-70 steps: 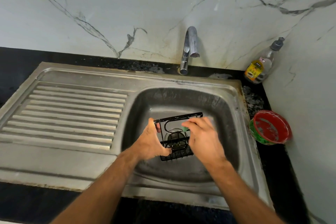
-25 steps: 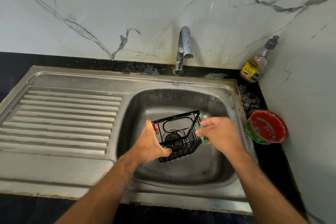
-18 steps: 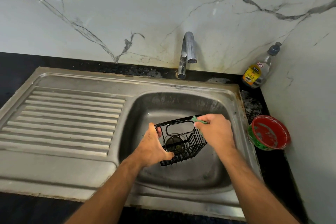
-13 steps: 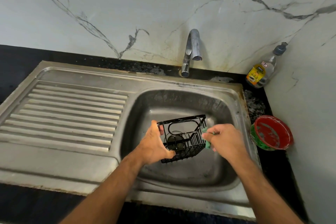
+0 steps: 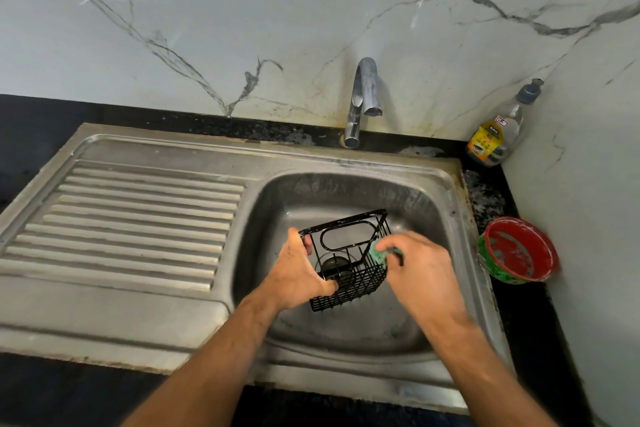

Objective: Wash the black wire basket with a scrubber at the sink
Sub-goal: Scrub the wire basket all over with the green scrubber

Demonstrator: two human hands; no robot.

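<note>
Ribbed stainless-steel sink [image 5: 138,218]: drainboard left, basin right.
Left hand [image 5: 298,274]: grips left side of black wire basket [image 5: 349,263], thumb hooked over near edge.
Basket: held tilted above basin floor. Likely light, stiff; thin wet wires probably slippery, so hold by solid rim.
Right hand [image 5: 419,270]: pinches green scrubber pad [image 5: 379,253] against basket's right wall.
Chrome tap [image 5: 362,100]: no water visible.
</note>
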